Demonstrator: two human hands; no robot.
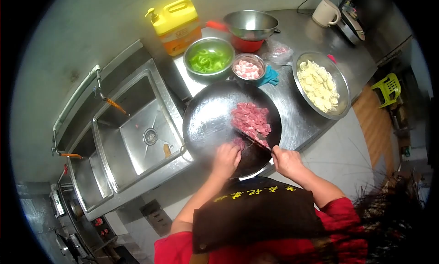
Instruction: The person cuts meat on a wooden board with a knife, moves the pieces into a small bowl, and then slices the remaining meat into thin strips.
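Observation:
On a round dark cutting board (208, 122) lies a heap of sliced raw red meat (251, 119). My right hand (286, 160) is closed around the handle of a kitchen knife (253, 138). Its blade slants up and left across the board, along the near side of the heap. To the left of the blade, my left hand (226, 159) has its fingers bent over a small piece of meat (239, 142) and touches it. The fingertips are partly hidden and a little blurred.
Behind the board stand a bowl of green vegetable strips (210, 58), a small bowl of pale pink meat (248, 68) and a blue cloth or glove (270, 76). A bowl of pale slices (318, 86) is at right; a steel sink (137, 122) is at left.

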